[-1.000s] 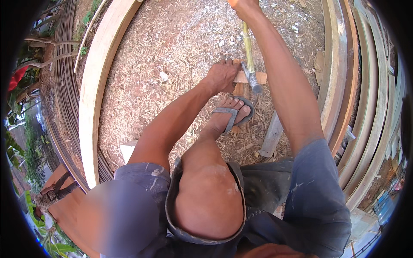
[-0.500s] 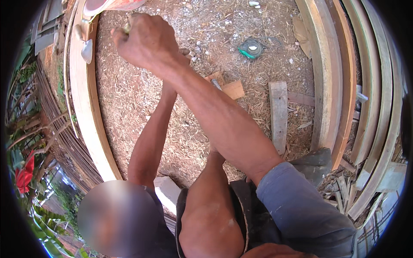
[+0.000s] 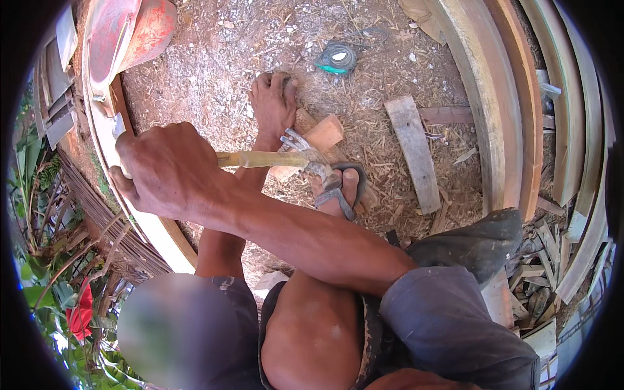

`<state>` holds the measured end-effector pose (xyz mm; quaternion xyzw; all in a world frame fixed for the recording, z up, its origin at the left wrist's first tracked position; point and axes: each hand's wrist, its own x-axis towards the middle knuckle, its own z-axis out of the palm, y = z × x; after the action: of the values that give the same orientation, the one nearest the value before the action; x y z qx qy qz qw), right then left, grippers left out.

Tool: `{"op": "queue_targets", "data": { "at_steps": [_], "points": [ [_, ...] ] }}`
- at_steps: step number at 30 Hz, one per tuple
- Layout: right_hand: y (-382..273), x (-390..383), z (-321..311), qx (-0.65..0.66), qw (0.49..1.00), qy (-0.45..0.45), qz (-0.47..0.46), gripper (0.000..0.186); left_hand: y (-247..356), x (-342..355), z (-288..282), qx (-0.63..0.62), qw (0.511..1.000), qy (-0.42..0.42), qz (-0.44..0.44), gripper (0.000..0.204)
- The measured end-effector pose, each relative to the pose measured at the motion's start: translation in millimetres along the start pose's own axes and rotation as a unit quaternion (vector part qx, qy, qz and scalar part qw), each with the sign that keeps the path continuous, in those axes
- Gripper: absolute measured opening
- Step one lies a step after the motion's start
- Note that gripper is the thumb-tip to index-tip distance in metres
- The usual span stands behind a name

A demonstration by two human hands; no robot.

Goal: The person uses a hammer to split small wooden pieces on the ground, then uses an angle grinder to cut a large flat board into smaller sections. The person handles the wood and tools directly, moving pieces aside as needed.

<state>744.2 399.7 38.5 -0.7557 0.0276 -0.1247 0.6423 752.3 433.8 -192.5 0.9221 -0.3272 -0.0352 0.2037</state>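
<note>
My right hand (image 3: pixel 166 169) is closed on a hammer (image 3: pixel 318 162), its pale bamboo-like handle (image 3: pixel 257 159) lying level across my left forearm, its metal head over small wooden pieces (image 3: pixel 323 133) beside my sandalled foot (image 3: pixel 338 195). Just beyond them, my left hand (image 3: pixel 273 104) is near the ground, fingers curled on something dark that I cannot make out. The wood pieces are partly hidden by the hammer.
A worn red container (image 3: pixel 146 36), a trowel (image 3: pixel 118 125) and a long board (image 3: pixel 182 247) line the left. A tape measure (image 3: pixel 337 58) lies ahead. A grey plank (image 3: pixel 413 153), stacked boards (image 3: pixel 500 123) and scraps (image 3: pixel 543 273) are on the right, on dirt and shavings.
My right hand swung from upper right to high left, then came down with the hammer. My left hand moved forward from the wood pieces. The view has shifted, showing the tape measure.
</note>
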Motion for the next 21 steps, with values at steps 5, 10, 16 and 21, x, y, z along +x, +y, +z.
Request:
{"op": "queue_targets", "data": {
  "at_steps": [5,10,16,21],
  "points": [
    [-21.9,-40.8,-11.8,0.06,0.997,0.022,-0.035,0.027,-1.8,-2.0,-4.9,0.013,1.0,-0.002,-0.011,0.029],
    [-34.7,-74.5,-31.2,0.102,0.992,0.021,-0.075,0.028,6.2,3.8,-6.8,0.008,1.0,-0.005,-0.01,0.029],
    [-30.4,-43.7,-27.7,0.035,0.999,-0.029,-0.023,0.033,4.3,-2.6,0.8,0.023,1.0,0.017,-0.006,0.03],
    [-42.7,-140.4,-73.8,0.14,0.982,0.059,-0.109,0.026,11.3,0.2,-0.2,0.049,0.999,-0.008,-0.016,0.031]
  ]
}}
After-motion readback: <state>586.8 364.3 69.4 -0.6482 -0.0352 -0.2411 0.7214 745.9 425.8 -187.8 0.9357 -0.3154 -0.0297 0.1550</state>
